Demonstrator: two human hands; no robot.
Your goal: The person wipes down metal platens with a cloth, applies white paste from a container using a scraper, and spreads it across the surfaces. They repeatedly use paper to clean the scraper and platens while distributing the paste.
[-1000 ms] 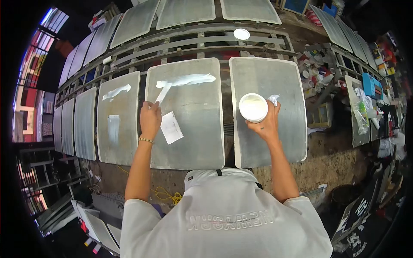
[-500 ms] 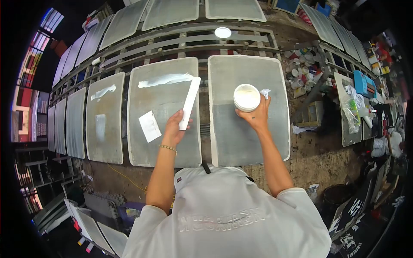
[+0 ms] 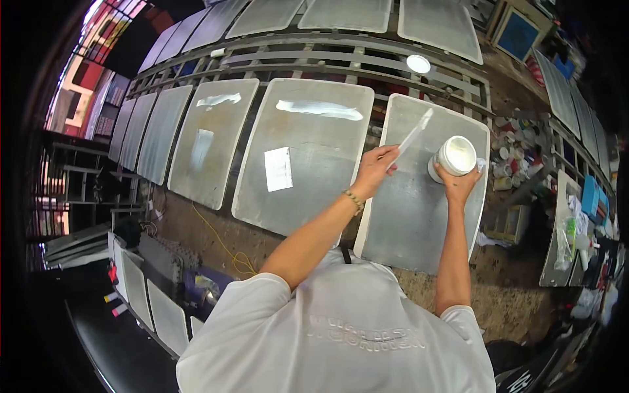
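Observation:
My left hand (image 3: 377, 171) is closed round the lower end of a flat white spatula (image 3: 413, 135), which is raised and tilted over the rightmost grey board (image 3: 409, 209). In my right hand (image 3: 458, 186) is an open white tub (image 3: 457, 156) holding pale paste, with a crumpled white wad (image 3: 481, 164) beside my fingers. The middle grey board (image 3: 314, 154) bears a streak of white paste (image 3: 319, 109) near its top and a white card (image 3: 278, 169) below it. Two pale patches mark the board to its left (image 3: 219, 124).
Metal rails (image 3: 354, 59) run behind the boards, with a round white lid (image 3: 418, 63) on them. More grey boards stand in rows at the back and left. Many used containers (image 3: 514, 154) are piled at the right. A yellow cord (image 3: 232, 255) lies on the floor.
My left hand has moved right with the spatula, away from the paste streak and over to the rightmost board near the tub. The camera view has turned and shifted.

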